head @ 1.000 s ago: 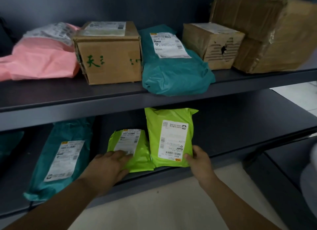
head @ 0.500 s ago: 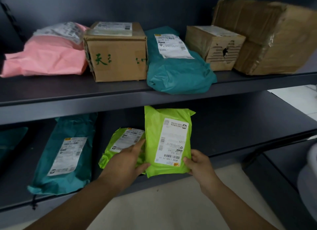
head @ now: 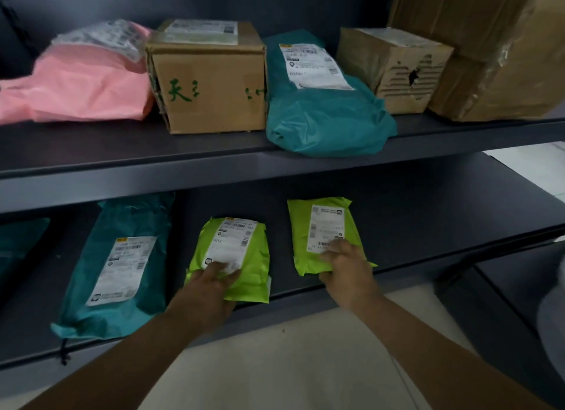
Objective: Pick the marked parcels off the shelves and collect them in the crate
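A smaller lime-green parcel (head: 256,257) and a taller lime-green parcel (head: 301,235) were laid flat, apart, on the lower shelf (head: 428,226) (white labels upward).

Both forearms (head: 128,357) are bare along all the length that shows, starting at the near edge. The left hand (head: 211,290) and the right hand (head: 347,272) are bare too. The fingers (head: 215,267) are a little blurred, so small details on them cannot be told.
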Motion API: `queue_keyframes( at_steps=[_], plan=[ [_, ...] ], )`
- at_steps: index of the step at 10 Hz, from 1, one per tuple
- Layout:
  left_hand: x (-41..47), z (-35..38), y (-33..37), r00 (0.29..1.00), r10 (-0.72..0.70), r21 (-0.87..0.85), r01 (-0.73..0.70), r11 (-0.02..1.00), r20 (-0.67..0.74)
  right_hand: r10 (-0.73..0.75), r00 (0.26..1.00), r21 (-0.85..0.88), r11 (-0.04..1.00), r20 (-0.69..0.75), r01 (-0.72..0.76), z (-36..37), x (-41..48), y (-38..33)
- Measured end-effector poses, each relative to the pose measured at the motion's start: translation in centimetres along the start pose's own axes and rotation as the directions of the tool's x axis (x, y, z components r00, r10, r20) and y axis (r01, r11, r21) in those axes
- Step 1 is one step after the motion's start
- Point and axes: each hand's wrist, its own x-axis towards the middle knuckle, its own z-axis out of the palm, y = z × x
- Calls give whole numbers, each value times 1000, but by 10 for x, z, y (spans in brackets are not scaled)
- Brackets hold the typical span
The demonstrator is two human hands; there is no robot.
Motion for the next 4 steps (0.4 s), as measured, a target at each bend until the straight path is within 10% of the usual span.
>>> queue_keyframes(
  at_steps=[2,4],
  plan=[
    [7,-8,7,999,45,-113,-44,993,7,17,985,-11,1000,172,-15,6,4,-2],
    [-16,-54,10,900,264,92,-248,964,-347,-44,997,149,988,57,35,-26,-4,-24]
  ],
)
